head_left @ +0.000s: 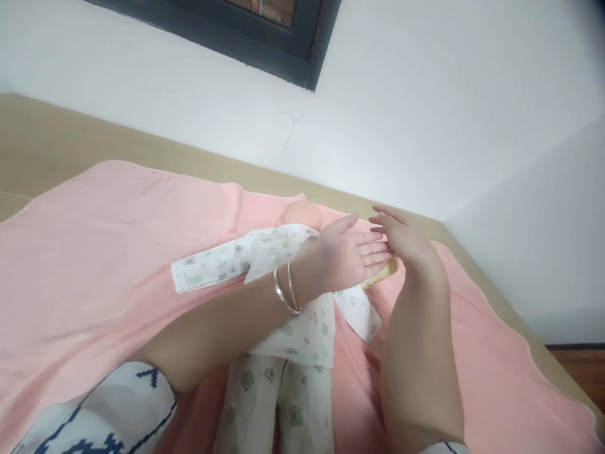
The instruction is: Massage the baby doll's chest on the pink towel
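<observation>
My left hand [352, 255] is open above the doll's chest, palm facing up and fingers stretched to the right. Two silver bangles [286, 289] circle that wrist. My right hand [399, 236] hovers beside its fingertips, fingers apart and pointing left; I cannot tell whether the hands touch. Neither holds anything. Beneath them lies a doll with a smooth round head [301, 215], in a white patterned top [293, 340] and matching trousers [297, 403]. One sleeve [210, 263] is spread to the left. A yellowish object [388, 271] with dark marks shows partly below my hands.
A pink blanket [118, 252] with soft folds lies under the doll on a tan surface [70, 135]. Behind it rises a white wall [401, 113] with a dark window frame [265, 53]. Wooden floor [579, 366] shows at the lower right.
</observation>
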Motion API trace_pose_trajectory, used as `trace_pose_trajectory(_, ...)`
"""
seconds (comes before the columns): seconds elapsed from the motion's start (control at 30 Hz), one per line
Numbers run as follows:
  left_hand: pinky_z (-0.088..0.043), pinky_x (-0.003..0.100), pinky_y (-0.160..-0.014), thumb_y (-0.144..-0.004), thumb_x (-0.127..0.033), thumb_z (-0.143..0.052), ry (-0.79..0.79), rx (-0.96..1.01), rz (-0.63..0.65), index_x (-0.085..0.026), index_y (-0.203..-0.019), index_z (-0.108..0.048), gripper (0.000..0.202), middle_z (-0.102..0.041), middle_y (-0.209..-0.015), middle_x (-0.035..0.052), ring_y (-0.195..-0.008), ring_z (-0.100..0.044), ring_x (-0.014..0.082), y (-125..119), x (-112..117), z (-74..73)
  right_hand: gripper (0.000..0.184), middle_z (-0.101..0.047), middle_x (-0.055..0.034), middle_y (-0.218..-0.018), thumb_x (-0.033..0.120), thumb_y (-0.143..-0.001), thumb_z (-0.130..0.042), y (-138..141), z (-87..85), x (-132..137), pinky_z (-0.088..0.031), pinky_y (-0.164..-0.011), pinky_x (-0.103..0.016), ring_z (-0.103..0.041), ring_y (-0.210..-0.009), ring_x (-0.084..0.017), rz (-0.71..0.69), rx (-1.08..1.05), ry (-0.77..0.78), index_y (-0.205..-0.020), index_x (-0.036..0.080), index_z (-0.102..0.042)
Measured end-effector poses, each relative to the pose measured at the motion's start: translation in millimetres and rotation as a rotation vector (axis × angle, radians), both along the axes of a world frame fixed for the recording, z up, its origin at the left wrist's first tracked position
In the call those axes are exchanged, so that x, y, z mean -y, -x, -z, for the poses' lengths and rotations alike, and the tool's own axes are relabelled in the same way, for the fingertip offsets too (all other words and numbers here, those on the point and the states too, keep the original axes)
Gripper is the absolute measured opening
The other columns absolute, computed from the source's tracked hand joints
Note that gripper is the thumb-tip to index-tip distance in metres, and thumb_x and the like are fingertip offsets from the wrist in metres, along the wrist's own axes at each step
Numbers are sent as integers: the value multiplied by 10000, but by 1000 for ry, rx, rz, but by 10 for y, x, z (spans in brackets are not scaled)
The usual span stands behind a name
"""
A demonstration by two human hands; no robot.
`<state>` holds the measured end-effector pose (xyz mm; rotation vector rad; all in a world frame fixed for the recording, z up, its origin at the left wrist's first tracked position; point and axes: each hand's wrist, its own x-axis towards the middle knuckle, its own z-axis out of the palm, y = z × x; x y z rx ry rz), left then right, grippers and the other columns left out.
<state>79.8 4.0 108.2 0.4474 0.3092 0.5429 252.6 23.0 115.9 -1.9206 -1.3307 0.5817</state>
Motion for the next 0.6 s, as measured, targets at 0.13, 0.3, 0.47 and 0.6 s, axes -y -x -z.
trace_pose_trajectory(0.13, -341, 359, -1246, -980, -539, -370, -14, -15, -4, -23, -1570, -298, 787, -382, -1609, 199, -1504, -363, 264, 18, -23, -6, 516, -595, -100, -1470, 406, -928, -468, 26, -44, 47, -397, -1186, -566, -532, -1390, -327, 15, 195, -19, -1394, 237, -611)
trace_pose_trajectory(0.3, -329, 337, -1251, -1010, -526, -344, -140, -9, -68, -85, -1560, -366, 705, -395, -1617, 131, -1533, -279, 247, 163, 54, -238, 533, -521, -128, -1536, 443, -1003, -382, 251, -145, 284, -327, -1225, -604, -436, -1473, -327, -31, 312, -247, -1436, 192, -563)
trace_pose_trajectory(0.47, -314, 277, -1185, -1058, -508, -101, -314, 84, -139, -196, -1572, -363, 656, -542, -1519, -12, -1505, -248, 179, 503, 307, -695, 646, -77, -27, -1732, 552, -1038, -277, 852, -190, 669, -135, -1295, -595, -10, -1606, -268, -246, 305, -582, -1620, 287, -188)
trace_pose_trajectory(0.6, -399, 325, -1019, -948, -385, 199, -465, 33, -397, -113, -1545, -357, 860, -604, -1421, 18, -1431, -302, 210, 791, 322, -875, 727, 80, -51, -1732, 527, -1041, -226, 1327, -160, 1035, -50, -1310, -582, 139, -1580, -314, -603, 444, -714, -1633, 224, 68)
